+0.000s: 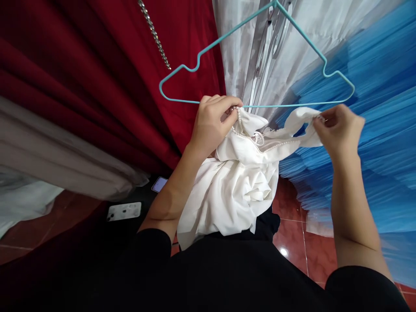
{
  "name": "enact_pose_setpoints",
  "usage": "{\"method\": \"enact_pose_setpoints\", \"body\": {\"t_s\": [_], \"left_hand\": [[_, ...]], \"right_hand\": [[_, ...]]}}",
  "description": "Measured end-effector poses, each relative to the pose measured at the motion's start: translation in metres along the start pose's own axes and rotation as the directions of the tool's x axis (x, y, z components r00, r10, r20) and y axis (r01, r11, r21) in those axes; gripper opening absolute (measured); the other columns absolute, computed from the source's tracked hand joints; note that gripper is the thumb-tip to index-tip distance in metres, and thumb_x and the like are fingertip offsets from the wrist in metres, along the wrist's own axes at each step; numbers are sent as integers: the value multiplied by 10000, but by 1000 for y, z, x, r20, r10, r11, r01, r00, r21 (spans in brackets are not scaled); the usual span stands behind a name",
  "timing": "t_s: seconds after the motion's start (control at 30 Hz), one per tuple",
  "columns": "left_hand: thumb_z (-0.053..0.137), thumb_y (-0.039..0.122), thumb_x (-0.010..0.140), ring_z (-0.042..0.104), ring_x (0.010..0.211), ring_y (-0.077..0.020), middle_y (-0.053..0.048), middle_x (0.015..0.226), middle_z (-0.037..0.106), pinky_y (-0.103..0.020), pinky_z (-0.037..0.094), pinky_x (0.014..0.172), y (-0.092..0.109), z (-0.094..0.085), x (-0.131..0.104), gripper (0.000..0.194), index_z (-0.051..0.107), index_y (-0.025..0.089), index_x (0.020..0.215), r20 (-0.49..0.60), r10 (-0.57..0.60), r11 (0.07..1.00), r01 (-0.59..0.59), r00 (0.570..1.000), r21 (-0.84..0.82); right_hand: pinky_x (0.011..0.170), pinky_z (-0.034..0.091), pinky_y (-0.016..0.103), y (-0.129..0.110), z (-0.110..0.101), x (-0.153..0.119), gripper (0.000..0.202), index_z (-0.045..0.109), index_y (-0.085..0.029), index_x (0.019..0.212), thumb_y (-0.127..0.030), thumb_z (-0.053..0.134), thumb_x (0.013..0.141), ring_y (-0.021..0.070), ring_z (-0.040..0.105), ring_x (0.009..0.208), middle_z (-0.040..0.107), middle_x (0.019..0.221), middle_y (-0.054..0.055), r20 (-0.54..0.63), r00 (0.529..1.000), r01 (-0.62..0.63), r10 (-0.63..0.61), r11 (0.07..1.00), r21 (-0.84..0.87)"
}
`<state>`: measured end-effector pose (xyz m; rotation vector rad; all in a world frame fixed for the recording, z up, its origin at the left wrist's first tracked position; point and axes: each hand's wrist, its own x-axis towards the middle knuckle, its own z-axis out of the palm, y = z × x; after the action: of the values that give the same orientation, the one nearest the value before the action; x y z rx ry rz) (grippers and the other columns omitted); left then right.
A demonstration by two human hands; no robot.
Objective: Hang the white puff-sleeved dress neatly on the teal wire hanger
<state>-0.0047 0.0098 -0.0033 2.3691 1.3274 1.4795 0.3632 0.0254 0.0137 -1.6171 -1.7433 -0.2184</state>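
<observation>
A white dress [227, 197] with pearl beading along its neckline hangs gathered between my hands and drapes down in front of my body. My left hand [212, 119] pinches its beaded edge on the left, close against the bottom bar of a light blue hanger [276, 105]. On the other side, the fingertips of my right hand [339, 128] are closed on a strap of the dress, drawing it out to the right. The hanger is above the dress, its hook beyond the top of the view. White lacing shows inside the bodice.
Red fabric [130, 78] hangs at the left, white fabric [234, 43] behind the hanger, and layered blue tulle [383, 130] at the right. A jewelled chain [154, 34] dangles at upper left. A white phone [124, 211] and another phone [159, 184] lie on a dark surface. Red floor tiles [292, 212] show below.
</observation>
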Motion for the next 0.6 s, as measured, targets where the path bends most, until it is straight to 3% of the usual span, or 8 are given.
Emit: {"method": "enact_pose_setpoints", "body": {"t_s": [0.07, 0.1, 0.17, 0.23, 0.3, 0.4, 0.5, 0.6], "left_hand": [[652, 129, 1018, 717, 961, -235, -8, 1053, 789, -470, 519, 1090, 2, 4, 0, 194, 758, 265, 1107, -6, 1, 1000, -1, 1000, -12], [649, 127, 1014, 719, 965, -235, -9, 1061, 792, -461, 521, 1078, 3, 6, 0, 196, 760, 262, 1103, -11, -1, 1000, 1, 1000, -14], [652, 126, 997, 716, 953, -228, -14, 1060, 800, -435, 528, 1033, 5, 10, -1, 192, 764, 253, 1087, -31, -4, 1000, 4, 1000, -10], [656, 125, 982, 708, 916, -218, -13, 1033, 803, -415, 529, 991, 6, 13, -2, 183, 765, 244, 1068, -64, 2, 1000, -3, 998, -6], [656, 130, 983, 706, 891, -211, -7, 1006, 805, -406, 527, 972, 7, 14, -3, 173, 766, 241, 1059, -90, 14, 1000, -14, 996, -2], [659, 159, 1006, 726, 911, -216, -10, 1005, 818, -410, 533, 974, 5, 13, -3, 149, 773, 241, 1054, -104, 29, 999, -27, 994, 20], [633, 210, 1058, 763, 1056, -249, -43, 1103, 826, -460, 530, 1061, 0, 14, -3, 140, 769, 243, 1065, -151, 71, 997, -70, 986, 14], [565, 294, 1118, 723, 1258, -286, -74, 1253, 784, -518, 522, 1124, -5, 17, -14, 187, 749, 270, 1091, -252, 109, 993, -117, 961, -15]], "right_hand": [[613, 476, 363, -9, -5, -18, 73, 701, -249, 858, -208, 758, 840, 198, 710, 705, 781, 802, 65, 128, 968, 217, -214, 976, -10], [610, 474, 363, -15, -6, -24, 26, 709, -251, 888, -234, 727, 893, 206, 724, 740, 787, 842, 63, 129, 929, 349, -346, 937, -3], [658, 516, 389, -33, -5, -28, 57, 711, -264, 923, -283, 685, 970, 225, 740, 824, 805, 972, 59, 49, 823, 566, -566, 824, 14], [810, 580, 457, -54, 3, -24, 73, 705, -278, 929, -305, 684, 994, 259, 752, 964, 807, 1158, 61, -52, 756, 654, -652, 756, 30], [978, 576, 524, -75, 17, -16, 60, 698, -287, 944, -293, 672, 998, 292, 740, 1111, 784, 1279, 62, -83, 768, 640, -635, 762, 100], [1012, 563, 541, -97, 46, -8, 51, 684, -280, 970, -286, 638, 993, 294, 733, 1061, 788, 1113, 62, -62, 843, 534, -535, 814, 229], [981, 560, 534, -103, 69, -9, 91, 667, -272, 939, -328, 620, 994, 266, 718, 919, 769, 966, 33, -132, 880, 475, -456, 839, 266], [1029, 540, 556, -99, 77, -13, 105, 657, -276, 937, -338, 609, 1007, 257, 731, 928, 792, 1005, 23, -212, 885, 462, -414, 833, 305]]}}
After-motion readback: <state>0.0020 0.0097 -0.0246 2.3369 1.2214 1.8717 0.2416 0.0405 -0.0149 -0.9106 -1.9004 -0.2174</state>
